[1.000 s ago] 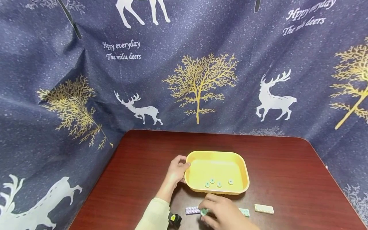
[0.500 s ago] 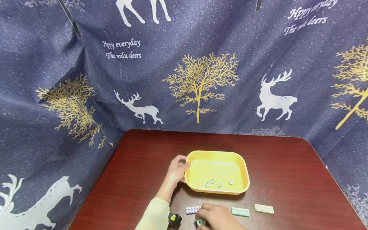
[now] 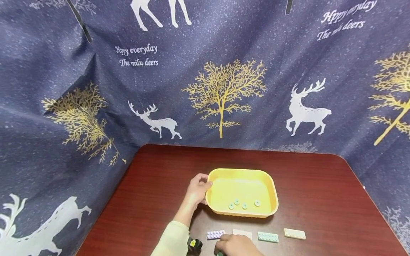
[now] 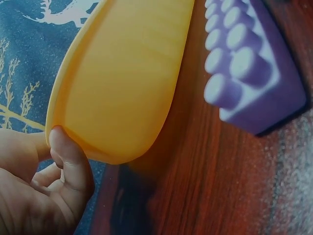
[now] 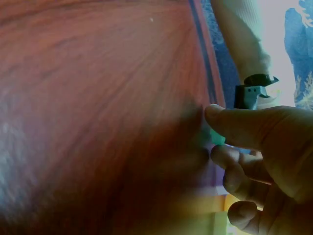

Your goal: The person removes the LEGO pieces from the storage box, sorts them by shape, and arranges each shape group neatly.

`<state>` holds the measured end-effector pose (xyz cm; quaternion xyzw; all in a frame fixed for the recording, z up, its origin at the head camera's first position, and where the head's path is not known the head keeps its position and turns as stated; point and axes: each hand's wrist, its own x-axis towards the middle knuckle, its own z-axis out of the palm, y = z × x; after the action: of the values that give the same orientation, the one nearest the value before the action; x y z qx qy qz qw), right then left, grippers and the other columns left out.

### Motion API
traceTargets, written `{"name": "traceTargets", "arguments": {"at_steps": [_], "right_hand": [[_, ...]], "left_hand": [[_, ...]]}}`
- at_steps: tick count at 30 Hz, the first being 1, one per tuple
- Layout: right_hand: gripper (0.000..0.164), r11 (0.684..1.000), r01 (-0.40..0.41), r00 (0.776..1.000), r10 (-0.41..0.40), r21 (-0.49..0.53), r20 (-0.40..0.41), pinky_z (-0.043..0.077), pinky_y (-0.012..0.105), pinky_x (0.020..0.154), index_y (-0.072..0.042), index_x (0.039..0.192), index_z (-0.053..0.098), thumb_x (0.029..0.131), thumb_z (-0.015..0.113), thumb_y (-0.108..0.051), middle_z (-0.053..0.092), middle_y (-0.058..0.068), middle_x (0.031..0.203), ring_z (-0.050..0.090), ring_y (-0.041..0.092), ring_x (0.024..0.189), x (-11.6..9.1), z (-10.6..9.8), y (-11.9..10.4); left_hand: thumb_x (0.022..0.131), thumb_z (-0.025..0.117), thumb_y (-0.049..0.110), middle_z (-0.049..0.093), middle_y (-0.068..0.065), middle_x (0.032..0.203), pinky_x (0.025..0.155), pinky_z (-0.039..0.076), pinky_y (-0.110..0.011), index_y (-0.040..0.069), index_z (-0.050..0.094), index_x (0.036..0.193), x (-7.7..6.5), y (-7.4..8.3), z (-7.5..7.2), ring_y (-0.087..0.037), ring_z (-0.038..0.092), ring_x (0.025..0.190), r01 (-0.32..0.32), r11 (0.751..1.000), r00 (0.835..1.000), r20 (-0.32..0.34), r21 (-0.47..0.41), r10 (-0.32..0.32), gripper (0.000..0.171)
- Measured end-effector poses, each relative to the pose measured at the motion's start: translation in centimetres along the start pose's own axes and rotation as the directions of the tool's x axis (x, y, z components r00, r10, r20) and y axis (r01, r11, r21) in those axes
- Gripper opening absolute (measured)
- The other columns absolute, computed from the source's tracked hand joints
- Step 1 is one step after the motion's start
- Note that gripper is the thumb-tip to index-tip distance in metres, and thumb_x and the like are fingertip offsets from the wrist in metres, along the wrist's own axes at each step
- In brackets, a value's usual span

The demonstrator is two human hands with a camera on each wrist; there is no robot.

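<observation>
My left hand [image 3: 196, 188] grips the left end of a yellow plastic bin [image 3: 238, 185], its thumb over the rim. Several small round pale green pieces [image 3: 236, 202] with holes or dark centres lie on the bin's floor, near the front wall. My right hand [image 3: 236, 245] is low in the head view, in front of the row of bricks. It pinches a small green round piece [image 5: 217, 137] between thumb and fingertips; the fingers hide much of it. Nearest to that hand are a purple studded building brick [image 3: 215, 234] and a whitish one [image 3: 242, 233], partly covered by it.
A mint green brick [image 3: 268, 237] and a cream brick [image 3: 294, 233] continue the row to the right. The reddish-brown table [image 3: 320, 192] backs onto a dark blue cloth [image 3: 256, 46] printed with deer and trees. A black wrist device [image 3: 194, 245] sits by the left sleeve.
My right hand has moved toward me and slightly left with the green round piece, uncovering the mint brick and part of the whitish one. The left hand and bin have stayed put.
</observation>
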<state>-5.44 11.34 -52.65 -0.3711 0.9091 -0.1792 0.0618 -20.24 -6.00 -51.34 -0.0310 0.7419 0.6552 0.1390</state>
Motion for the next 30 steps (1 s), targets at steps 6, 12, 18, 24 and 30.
{"name": "traceTargets", "arguments": {"at_steps": [6, 12, 18, 24, 30], "right_hand": [[0.012, 0.999, -0.040, 0.999, 0.040, -0.022, -0.003, 0.042, 0.013, 0.053, -0.030, 0.086, 0.072, 0.079, 0.078, -0.037, 0.059, -0.021, 0.079, 0.052, -0.007, 0.069, 0.31, 0.24, -0.33], [0.012, 0.997, -0.047, 0.999, 0.046, -0.064, -0.022, 0.039, 0.013, 0.050, -0.030, 0.083, 0.070, 0.077, 0.079, -0.036, 0.055, -0.021, 0.077, 0.049, -0.006, 0.066, 0.33, 0.15, -0.56], [0.015, 0.997, -0.065, 0.998, 0.066, -0.045, 0.008, 0.040, 0.016, 0.050, -0.030, 0.088, 0.072, 0.080, 0.077, -0.042, 0.055, -0.020, 0.078, 0.049, -0.005, 0.066, 0.38, -0.08, -0.70], [0.017, 0.996, -0.070, 0.998, 0.070, -0.045, 0.000, 0.042, 0.017, 0.051, -0.030, 0.090, 0.073, 0.080, 0.077, -0.043, 0.056, -0.019, 0.079, 0.050, -0.005, 0.068, 0.37, -0.15, -0.74], [0.017, 0.996, -0.080, 0.997, 0.079, -0.042, -0.019, 0.042, 0.016, 0.050, -0.031, 0.090, 0.073, 0.078, 0.078, -0.041, 0.057, -0.019, 0.079, 0.049, -0.005, 0.067, 0.08, -0.10, -0.75]], "left_hand": [[0.099, 0.066, 0.014, 0.068, -0.024, 0.094, 0.038, 0.053, -0.026, 0.004, 0.059, 0.128, 0.04, 0.00, 0.07, -0.018, 0.061, 0.051, 0.002, 1.000, 1.000, -0.001, 0.002, -0.002, 0.032], [0.099, 0.065, 0.015, 0.068, -0.025, 0.095, 0.037, 0.053, -0.026, 0.003, 0.058, 0.129, 0.03, 0.03, 0.01, -0.018, 0.061, 0.051, 0.002, 1.000, 1.000, 0.002, -0.001, -0.002, 0.033], [0.099, 0.066, 0.015, 0.068, -0.024, 0.093, 0.037, 0.052, -0.025, 0.004, 0.058, 0.129, 0.10, 0.08, -0.03, -0.017, 0.059, 0.050, 0.001, 1.000, 1.000, 0.001, 0.012, -0.001, 0.033], [0.099, 0.066, 0.014, 0.068, -0.024, 0.094, 0.037, 0.052, -0.025, 0.005, 0.059, 0.128, 0.25, 0.14, 0.00, -0.018, 0.060, 0.051, -0.001, 1.000, 1.000, 0.002, -0.002, 0.001, 0.031], [0.099, 0.066, 0.014, 0.068, -0.023, 0.095, 0.037, 0.052, -0.025, 0.006, 0.059, 0.127, 0.18, 0.12, 0.05, -0.018, 0.060, 0.051, 0.017, 1.000, 1.000, 0.002, 0.005, -0.017, 0.030]]}}
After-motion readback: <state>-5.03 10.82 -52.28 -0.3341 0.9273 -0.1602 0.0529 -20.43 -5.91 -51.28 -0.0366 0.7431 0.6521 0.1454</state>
